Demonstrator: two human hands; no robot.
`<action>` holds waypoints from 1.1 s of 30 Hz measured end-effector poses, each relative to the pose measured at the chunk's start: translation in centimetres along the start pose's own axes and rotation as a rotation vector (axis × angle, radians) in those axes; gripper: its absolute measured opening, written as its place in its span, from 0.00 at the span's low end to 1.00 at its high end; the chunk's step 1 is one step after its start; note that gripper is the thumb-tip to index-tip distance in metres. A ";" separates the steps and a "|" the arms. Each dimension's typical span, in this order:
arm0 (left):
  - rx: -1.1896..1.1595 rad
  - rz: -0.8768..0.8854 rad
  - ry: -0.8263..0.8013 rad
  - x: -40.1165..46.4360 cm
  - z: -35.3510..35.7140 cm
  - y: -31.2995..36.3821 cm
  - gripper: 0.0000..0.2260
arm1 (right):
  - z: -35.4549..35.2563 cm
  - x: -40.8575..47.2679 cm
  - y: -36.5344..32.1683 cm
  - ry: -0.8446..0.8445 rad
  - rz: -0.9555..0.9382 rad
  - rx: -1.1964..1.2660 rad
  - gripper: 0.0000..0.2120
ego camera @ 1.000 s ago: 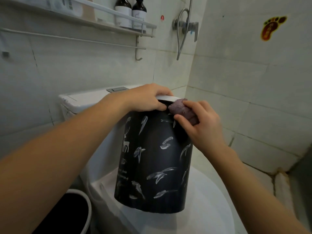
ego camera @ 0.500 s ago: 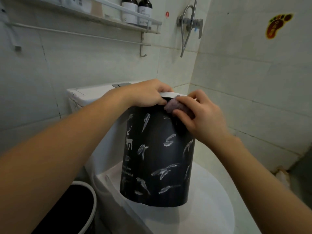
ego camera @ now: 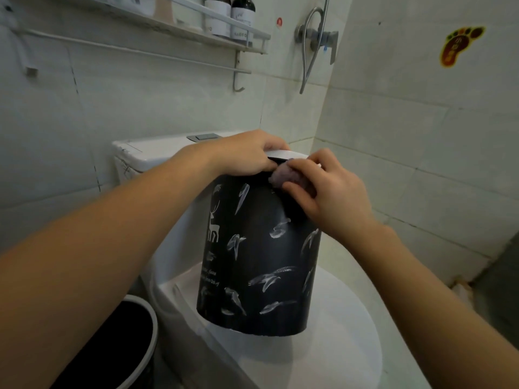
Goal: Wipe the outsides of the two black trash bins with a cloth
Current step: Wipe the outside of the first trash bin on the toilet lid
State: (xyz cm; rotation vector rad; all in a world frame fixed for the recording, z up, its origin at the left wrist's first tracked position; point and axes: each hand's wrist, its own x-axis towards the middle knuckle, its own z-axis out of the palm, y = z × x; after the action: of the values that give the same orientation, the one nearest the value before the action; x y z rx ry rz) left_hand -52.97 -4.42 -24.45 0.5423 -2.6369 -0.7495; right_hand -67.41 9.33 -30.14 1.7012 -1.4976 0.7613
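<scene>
while standing on the closed toilet lid, light stiff slick bin likely tips easily, so best steadied at the white rim, left hand curled over it, right hand pinching soft cloth against upper wall.

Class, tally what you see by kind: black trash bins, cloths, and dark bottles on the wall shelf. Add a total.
Black trash bins: 2 (patterned bin on toilet lid, white-rimmed bin on floor)
Purple cloths: 1
Dark bottles: 2
Total: 5
</scene>
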 end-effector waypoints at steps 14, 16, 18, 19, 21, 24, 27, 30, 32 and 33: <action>0.010 -0.028 0.009 -0.2 0.0 -0.3 0.13 | 0.5 -1.5 0.6 0.021 0.067 0.049 0.16; 0.018 -0.036 0.010 -0.3 0.0 -0.2 0.13 | 0.6 -1.3 1.0 0.021 0.125 0.063 0.17; 0.020 -0.040 0.016 -0.3 0.0 -0.2 0.14 | 0.7 -2.1 0.8 -0.002 0.104 0.100 0.18; 0.014 -0.042 0.018 -0.3 0.0 -0.2 0.13 | 0.7 -2.7 0.6 -0.025 0.075 0.125 0.18; -0.004 -0.050 0.013 -0.3 -0.1 -0.3 0.13 | 0.5 -4.1 0.1 -0.086 -0.001 0.176 0.19; -0.019 -0.057 0.008 -0.4 -0.1 -0.4 0.13 | 0.3 -4.8 0.2 -0.126 -0.061 0.193 0.18; -0.028 -0.048 0.021 -0.5 0.0 -0.3 0.12 | 0.4 -3.3 0.6 -0.058 0.051 0.172 0.19; -0.010 -0.043 0.021 -0.6 0.0 -0.2 0.11 | 0.6 -2.0 0.7 0.001 0.187 0.156 0.19; -0.012 -0.041 0.024 -0.7 0.0 -0.3 0.11 | 0.6 -2.3 0.3 -0.012 0.173 0.162 0.19; -0.021 -0.038 0.028 -0.7 -0.1 -0.4 0.10 | 0.5 -2.8 0.0 -0.031 0.140 0.170 0.20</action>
State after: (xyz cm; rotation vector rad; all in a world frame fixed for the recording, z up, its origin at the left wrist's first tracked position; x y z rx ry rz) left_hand -52.21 -4.42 -24.78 0.5948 -2.5970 -0.7749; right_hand -67.84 10.45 -32.71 1.7518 -1.6258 0.9635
